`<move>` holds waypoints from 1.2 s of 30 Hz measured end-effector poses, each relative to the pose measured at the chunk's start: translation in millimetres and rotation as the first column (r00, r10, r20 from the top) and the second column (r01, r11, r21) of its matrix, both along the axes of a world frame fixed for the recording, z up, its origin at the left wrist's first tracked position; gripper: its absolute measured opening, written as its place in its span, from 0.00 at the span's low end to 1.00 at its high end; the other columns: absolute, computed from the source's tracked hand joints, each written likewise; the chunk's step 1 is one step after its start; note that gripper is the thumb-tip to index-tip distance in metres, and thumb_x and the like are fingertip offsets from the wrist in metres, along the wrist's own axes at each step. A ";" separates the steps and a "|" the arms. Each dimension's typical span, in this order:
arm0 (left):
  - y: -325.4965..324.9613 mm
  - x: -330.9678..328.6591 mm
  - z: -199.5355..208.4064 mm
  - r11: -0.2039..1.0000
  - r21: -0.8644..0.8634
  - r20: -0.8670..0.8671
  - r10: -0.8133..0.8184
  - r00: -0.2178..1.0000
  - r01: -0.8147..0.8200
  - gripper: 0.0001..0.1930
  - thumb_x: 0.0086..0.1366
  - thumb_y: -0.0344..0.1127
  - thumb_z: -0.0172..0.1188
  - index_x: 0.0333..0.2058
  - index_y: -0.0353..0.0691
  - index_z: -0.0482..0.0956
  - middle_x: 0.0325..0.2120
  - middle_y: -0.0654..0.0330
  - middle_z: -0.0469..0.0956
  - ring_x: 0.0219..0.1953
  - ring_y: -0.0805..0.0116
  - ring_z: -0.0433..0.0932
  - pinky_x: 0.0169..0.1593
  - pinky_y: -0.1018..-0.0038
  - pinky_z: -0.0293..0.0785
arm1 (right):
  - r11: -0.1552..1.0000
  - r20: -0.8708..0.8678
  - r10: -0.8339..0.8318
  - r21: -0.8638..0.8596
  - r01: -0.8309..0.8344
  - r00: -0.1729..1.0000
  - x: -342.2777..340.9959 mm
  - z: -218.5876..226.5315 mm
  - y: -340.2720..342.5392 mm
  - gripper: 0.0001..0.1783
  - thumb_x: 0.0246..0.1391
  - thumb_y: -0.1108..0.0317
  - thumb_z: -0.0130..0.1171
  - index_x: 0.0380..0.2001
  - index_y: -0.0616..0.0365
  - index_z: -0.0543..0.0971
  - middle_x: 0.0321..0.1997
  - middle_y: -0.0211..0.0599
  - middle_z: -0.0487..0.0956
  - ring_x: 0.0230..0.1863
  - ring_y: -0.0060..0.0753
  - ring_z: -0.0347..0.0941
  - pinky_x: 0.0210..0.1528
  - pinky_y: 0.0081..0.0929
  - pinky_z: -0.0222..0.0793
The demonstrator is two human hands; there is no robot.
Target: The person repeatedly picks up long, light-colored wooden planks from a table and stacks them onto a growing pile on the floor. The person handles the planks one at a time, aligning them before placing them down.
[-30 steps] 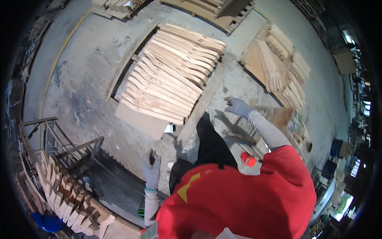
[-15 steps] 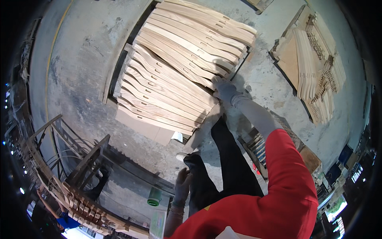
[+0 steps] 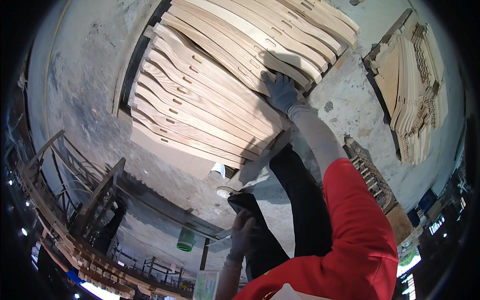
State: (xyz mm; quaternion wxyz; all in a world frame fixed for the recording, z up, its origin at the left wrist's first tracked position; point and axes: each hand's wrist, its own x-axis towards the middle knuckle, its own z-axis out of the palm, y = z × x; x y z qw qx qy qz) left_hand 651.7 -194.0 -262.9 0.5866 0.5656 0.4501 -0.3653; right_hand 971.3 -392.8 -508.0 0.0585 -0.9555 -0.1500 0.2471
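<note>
My right hand (image 3: 282, 92), in a grey glove, rests on the near right end of a stack of pale wooden slats (image 3: 200, 75). Its fingers are spread over the top faces, gripping nothing that I can see. The slats are long and wavy, lie side by side, and each has a small oblong slot. A dark gap runs between two groups of them, ending close to my fingers. My left hand (image 3: 243, 227) hangs beside my left thigh, away from the stack. Motion blurs its fingers, and no object shows in it.
A second pile of shaped wood (image 3: 412, 90) lies on the floor at right. Smaller pieces (image 3: 370, 175) are stacked beside my right arm. At lower left stand a metal frame (image 3: 100, 192) and a green container (image 3: 185, 240). A cardboard sheet (image 3: 165, 150) sticks out under the slats.
My right hand has gone from the slats' end edge onto their top faces, its fingers now spread. My left hand has risen slightly beside my thigh. The view has shifted nearer the stack.
</note>
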 end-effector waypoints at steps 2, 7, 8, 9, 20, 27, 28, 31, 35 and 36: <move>-7.9 47.2 -9.2 0.998 -0.041 0.031 0.054 0.998 -0.053 0.21 0.64 0.30 0.54 0.54 0.32 0.65 0.48 0.55 0.71 0.50 0.70 0.71 0.52 0.77 0.68 | 0.999 -0.004 -0.021 0.026 0.022 1.000 1.2 15.9 -9.6 0.42 0.46 0.51 0.58 0.64 0.41 0.56 0.49 0.51 0.64 0.52 0.50 0.61 0.48 0.48 0.59; -19.0 125.1 -59.3 0.919 -0.326 0.302 0.323 0.897 -0.222 0.23 0.67 0.38 0.51 0.57 0.33 0.62 0.48 0.53 0.70 0.49 0.66 0.72 0.51 0.70 0.72 | 0.976 -0.149 -0.068 0.196 0.097 0.986 8.7 115.7 -13.0 0.45 0.41 0.48 0.62 0.64 0.42 0.58 0.48 0.51 0.67 0.52 0.50 0.64 0.50 0.44 0.62; -28.5 150.3 -65.9 0.820 -0.457 0.213 0.477 0.853 -0.345 0.25 0.67 0.42 0.52 0.58 0.35 0.61 0.50 0.50 0.69 0.49 0.61 0.73 0.51 0.65 0.74 | 0.966 -0.216 -0.105 0.210 0.151 0.971 8.8 143.3 -15.9 0.46 0.40 0.47 0.63 0.64 0.41 0.59 0.48 0.52 0.67 0.52 0.50 0.65 0.50 0.43 0.63; -35.4 170.8 -76.1 0.716 -0.559 0.136 0.577 0.805 -0.419 0.28 0.66 0.45 0.52 0.59 0.38 0.58 0.50 0.50 0.69 0.48 0.60 0.74 0.50 0.65 0.75 | 0.948 -0.315 -0.117 0.246 0.200 0.942 5.7 169.4 -16.8 0.47 0.40 0.47 0.63 0.64 0.43 0.58 0.48 0.54 0.68 0.51 0.53 0.66 0.51 0.42 0.63; -48.2 232.5 -66.2 0.587 -0.601 -0.098 0.621 0.778 -0.543 0.28 0.59 0.48 0.55 0.52 0.32 0.66 0.37 0.49 0.75 0.38 0.57 0.77 0.40 0.64 0.77 | 0.776 -0.870 0.023 0.327 0.540 0.493 -116.0 245.6 -34.6 0.49 0.45 0.35 0.57 0.64 0.52 0.56 0.50 0.54 0.69 0.51 0.57 0.68 0.53 0.42 0.65; 28.4 148.7 -62.8 0.819 -0.494 0.029 0.350 0.936 -0.291 0.28 0.57 0.41 0.57 0.52 0.29 0.66 0.41 0.48 0.75 0.39 0.59 0.78 0.41 0.68 0.77 | 0.962 0.038 -0.178 0.216 0.166 0.983 41.9 63.1 -35.8 0.48 0.42 0.41 0.63 0.59 0.60 0.61 0.64 0.57 0.54 0.67 0.60 0.45 0.66 0.50 0.45; 33.0 145.4 -52.1 0.867 -0.464 0.154 0.278 0.948 -0.179 0.27 0.57 0.38 0.57 0.53 0.29 0.65 0.41 0.48 0.75 0.39 0.59 0.78 0.42 0.68 0.77 | 0.981 0.152 -0.157 0.138 0.137 0.976 60.4 44.4 -32.6 0.47 0.41 0.41 0.63 0.58 0.60 0.62 0.64 0.56 0.54 0.67 0.60 0.43 0.66 0.53 0.44; 59.4 126.3 -43.1 0.833 -0.499 -0.014 0.271 0.963 -0.242 0.27 0.56 0.30 0.58 0.54 0.30 0.64 0.43 0.48 0.75 0.42 0.59 0.78 0.44 0.69 0.76 | 0.980 0.293 -0.195 0.025 0.196 0.936 90.6 -4.4 -18.5 0.45 0.37 0.39 0.64 0.53 0.60 0.70 0.64 0.54 0.55 0.67 0.59 0.43 0.65 0.58 0.38; 106.5 52.4 -27.1 0.891 -0.320 -0.054 0.321 0.945 -0.321 0.30 0.53 0.20 0.60 0.56 0.32 0.63 0.45 0.47 0.73 0.45 0.58 0.77 0.47 0.68 0.75 | 0.970 0.281 -0.137 -0.157 0.186 0.950 92.8 -20.9 22.0 0.43 0.39 0.37 0.61 0.51 0.61 0.71 0.66 0.52 0.54 0.68 0.58 0.42 0.65 0.56 0.37; 107.8 49.1 -18.5 0.857 -0.312 -0.060 0.413 0.909 -0.411 0.31 0.53 0.20 0.60 0.57 0.32 0.63 0.46 0.47 0.73 0.46 0.58 0.76 0.48 0.68 0.75 | 0.962 0.213 -0.129 -0.210 0.175 0.968 95.6 -19.9 24.0 0.43 0.40 0.38 0.59 0.52 0.61 0.70 0.67 0.52 0.53 0.69 0.59 0.41 0.66 0.56 0.36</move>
